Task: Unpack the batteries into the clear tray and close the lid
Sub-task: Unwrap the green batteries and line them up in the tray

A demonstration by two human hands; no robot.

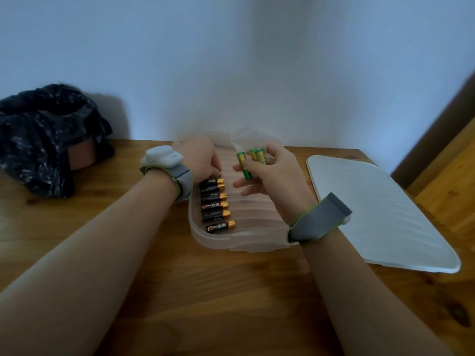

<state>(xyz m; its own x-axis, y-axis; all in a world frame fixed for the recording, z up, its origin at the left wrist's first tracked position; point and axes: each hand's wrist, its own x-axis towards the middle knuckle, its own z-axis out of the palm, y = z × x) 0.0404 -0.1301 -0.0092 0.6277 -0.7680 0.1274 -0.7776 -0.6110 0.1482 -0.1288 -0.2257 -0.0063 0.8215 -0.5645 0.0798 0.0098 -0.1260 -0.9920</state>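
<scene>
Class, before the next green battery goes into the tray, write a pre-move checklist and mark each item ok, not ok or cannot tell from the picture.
1. Free grooves in the clear tray: ok, its right part is bare.
2. Black batteries settled in a column on the left: ok.
3. Green batteries held firmly in the right hand: ok, fingers closed round them.
4. Left hand free to take one: cannot tell, its fingertips are hidden.
5. Lid off and lying to the right: ok.
6. Wrapper fully removed: cannot tell, blurred.

My left fingers are blurred and curled under; the object beneath them is unidentifiable. Battery labels too small to read.
</scene>
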